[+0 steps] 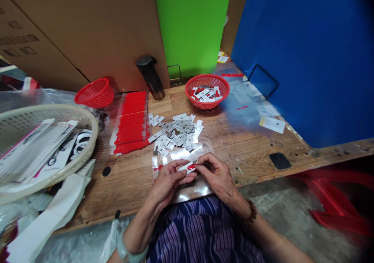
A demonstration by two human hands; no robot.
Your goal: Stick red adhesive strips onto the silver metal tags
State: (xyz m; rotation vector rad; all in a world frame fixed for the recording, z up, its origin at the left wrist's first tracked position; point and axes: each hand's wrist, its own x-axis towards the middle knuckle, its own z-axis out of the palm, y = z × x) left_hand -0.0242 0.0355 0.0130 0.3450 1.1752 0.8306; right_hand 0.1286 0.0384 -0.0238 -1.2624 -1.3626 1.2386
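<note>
Near the table's front edge my left hand [168,179] grips a small white and silver plate [186,168] between thumb and fingers. My right hand [217,175] pinches a small red piece [191,166] at the plate's right end. Under both hands lies a clear plastic sheet [187,193], with more red bits at its left side. Just beyond the hands is a loose pile of similar small plates [178,130]. Sheets of red pieces [133,119] lie to the left of the pile. Behind it, a red basket [207,105] holds plates with red parts on them.
A black bottle [153,80] stands at the back beside a smaller red basket [95,93]. At the left, a large pale basket [95,138] holds printed cards and rings. A blue panel [309,60] bounds the right, with a black wire bracket [263,80] before it.
</note>
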